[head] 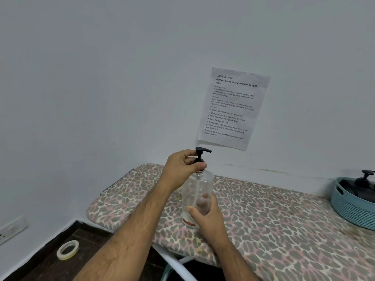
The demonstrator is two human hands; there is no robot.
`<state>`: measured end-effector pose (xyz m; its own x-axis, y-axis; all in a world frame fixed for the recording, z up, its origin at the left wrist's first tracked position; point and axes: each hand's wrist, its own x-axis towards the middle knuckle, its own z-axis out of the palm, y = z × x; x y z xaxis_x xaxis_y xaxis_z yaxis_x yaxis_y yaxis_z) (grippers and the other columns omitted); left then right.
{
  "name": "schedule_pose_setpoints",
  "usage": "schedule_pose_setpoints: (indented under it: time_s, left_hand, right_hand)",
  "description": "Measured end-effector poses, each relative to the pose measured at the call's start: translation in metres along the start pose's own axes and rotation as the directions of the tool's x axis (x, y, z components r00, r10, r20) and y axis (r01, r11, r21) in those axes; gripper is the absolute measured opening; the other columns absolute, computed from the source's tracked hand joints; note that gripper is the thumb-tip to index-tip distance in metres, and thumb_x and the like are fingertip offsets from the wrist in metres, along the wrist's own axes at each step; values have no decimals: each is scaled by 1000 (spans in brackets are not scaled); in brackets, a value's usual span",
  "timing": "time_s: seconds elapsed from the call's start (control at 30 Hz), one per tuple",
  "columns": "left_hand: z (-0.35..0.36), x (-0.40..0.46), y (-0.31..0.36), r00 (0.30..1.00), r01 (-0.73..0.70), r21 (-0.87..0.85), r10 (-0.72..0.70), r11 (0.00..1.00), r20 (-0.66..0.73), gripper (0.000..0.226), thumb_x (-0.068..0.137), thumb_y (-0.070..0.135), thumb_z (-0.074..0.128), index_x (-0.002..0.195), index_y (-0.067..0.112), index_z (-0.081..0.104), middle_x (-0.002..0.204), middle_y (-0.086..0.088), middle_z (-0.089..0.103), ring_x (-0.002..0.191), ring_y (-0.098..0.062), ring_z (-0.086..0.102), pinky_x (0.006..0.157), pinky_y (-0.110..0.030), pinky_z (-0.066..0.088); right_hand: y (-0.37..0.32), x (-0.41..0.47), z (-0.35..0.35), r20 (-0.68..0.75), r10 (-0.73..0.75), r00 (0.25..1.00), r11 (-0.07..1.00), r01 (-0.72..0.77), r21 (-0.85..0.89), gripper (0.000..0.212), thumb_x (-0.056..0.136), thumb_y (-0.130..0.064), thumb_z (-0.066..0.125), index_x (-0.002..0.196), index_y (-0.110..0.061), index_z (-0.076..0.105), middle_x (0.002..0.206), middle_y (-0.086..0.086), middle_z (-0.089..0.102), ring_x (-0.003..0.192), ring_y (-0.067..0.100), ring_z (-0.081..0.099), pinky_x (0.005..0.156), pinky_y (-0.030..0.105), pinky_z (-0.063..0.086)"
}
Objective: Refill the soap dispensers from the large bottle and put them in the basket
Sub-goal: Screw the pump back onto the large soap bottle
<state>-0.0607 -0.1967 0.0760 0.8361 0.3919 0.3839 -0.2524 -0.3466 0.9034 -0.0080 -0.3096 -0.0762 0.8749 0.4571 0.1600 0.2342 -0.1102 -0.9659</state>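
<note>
A clear plastic soap dispenser (199, 185) with a black pump head (202, 153) stands upright over the leopard-print ironing board (274, 216). My left hand (182, 169) grips the pump collar at the bottle's neck with thumb and fingers. My right hand (207, 213) wraps around the lower body of the bottle; its fingers show through the clear wall. At the far right sits a blue woven basket (353, 207) holding another dispenser with a black pump (365, 177). The large bottle is not in view.
A printed sheet (231, 108) is taped to the white wall behind the board. A roll of tape (68, 249) lies on the dark floor at lower left. A wall socket (12, 230) is at the left edge. White board legs (172, 260) run below.
</note>
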Motion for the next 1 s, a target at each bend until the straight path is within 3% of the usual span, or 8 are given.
schedule_pose_setpoints:
  time_s: [0.1, 0.27, 0.37, 0.43, 0.5, 0.6, 0.8, 1.0]
  left_hand:
    - [1, -1, -2, 1000, -10, -17, 9, 1000, -14, 26, 83, 10, 78, 106, 19, 69, 91, 2, 78, 87, -10, 74, 76, -11, 52]
    - [5, -10, -19, 998, -36, 42, 39, 998, -56, 29, 85, 24, 77, 113, 28, 69, 107, 11, 75, 105, -1, 68, 94, -23, 52]
    - [1, -20, -30, 997, -1, 45, 5, 999, -80, 51, 86, 45, 70, 132, 25, 61, 129, 16, 63, 122, 2, 55, 105, -25, 44]
    - [-5, -30, -41, 994, 55, 13, -53, 998, -94, 70, 80, 61, 63, 138, 21, 56, 136, 11, 59, 125, -2, 54, 108, -30, 45]
    - [-10, -42, -54, 992, 112, -15, -112, 994, -64, 75, 78, 69, 60, 137, 23, 58, 134, 8, 62, 122, -5, 58, 105, -35, 49]
    - [-13, -56, -73, 985, 171, -59, -172, 983, -7, 68, 81, 60, 59, 136, 20, 59, 130, 5, 66, 118, -7, 62, 99, -32, 53]
    - [-3, -61, -90, 971, 237, -121, -233, 964, 46, 47, 89, 37, 65, 133, 22, 58, 125, 5, 67, 109, -4, 66, 83, -27, 58]
    - [35, -36, -83, 977, 212, -170, -203, 962, 70, 42, 90, 33, 68, 130, 25, 59, 122, 3, 70, 106, -6, 69, 85, -30, 58]
  right_hand:
    - [-3, -1, -2, 5, -2, 1000, 1000, 2, 0, 86, 64, -61, 78, 136, -30, 42, 119, -13, 67, 107, 5, 66, 92, 41, 56]
    - [-14, -9, -7, 49, 2, 999, 1000, -2, 10, 50, 74, -43, 81, 113, -42, 49, 110, -10, 69, 93, 4, 70, 83, 43, 60]
    - [-21, -7, -14, 97, 32, 995, 999, -30, -23, 58, 65, -57, 82, 110, -44, 47, 116, -10, 61, 99, 12, 69, 84, 46, 59]
    - [-26, -3, -21, 137, 26, 990, 996, -13, -92, 66, 60, -63, 81, 112, -42, 45, 121, -6, 59, 105, 12, 64, 89, 40, 57]
    - [-33, -3, -28, 190, 21, 982, 997, -6, -80, 61, 70, -47, 85, 113, -38, 44, 121, -5, 61, 103, 7, 64, 85, 25, 55]
    - [-37, -2, -41, 276, 2, 961, 999, 8, -35, 71, 73, -28, 88, 127, -33, 43, 120, -8, 64, 102, 3, 66, 78, 19, 54]
    - [-36, 0, -59, 240, 14, 971, 999, -3, -45, 77, 69, -33, 89, 132, -29, 45, 117, 5, 64, 104, 19, 67, 91, 44, 57]
    - [-36, 9, -95, 137, -18, 990, 1000, 15, 25, 64, 79, -16, 82, 129, -27, 45, 118, 0, 62, 106, 11, 64, 81, 25, 56]
